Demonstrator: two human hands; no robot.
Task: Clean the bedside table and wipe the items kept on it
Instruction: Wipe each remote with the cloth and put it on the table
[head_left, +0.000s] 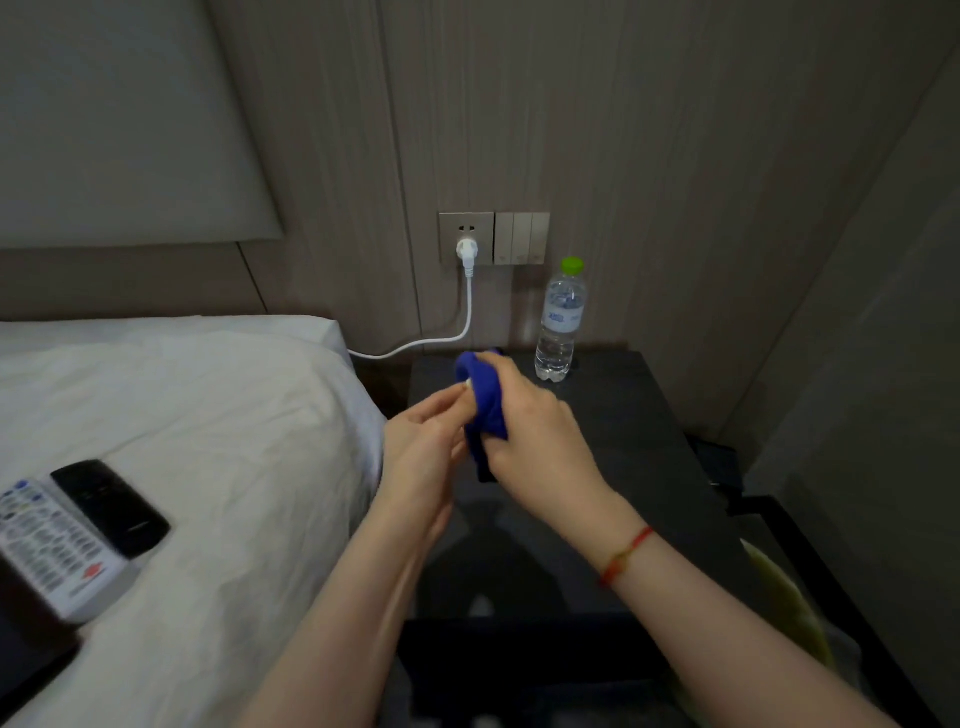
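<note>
While the right hand (524, 415) grips the blue cloth (483, 400) above the dark table (639, 441), the left hand (431, 436) pinches its edge; wiping seems underway. The water bottle (560, 322), at one o'clock, probably comes next.

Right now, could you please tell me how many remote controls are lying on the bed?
2. A white remote control with many buttons lies near the left edge of the bed; a black remote control lies right beside it. Others may be out of frame.
</note>
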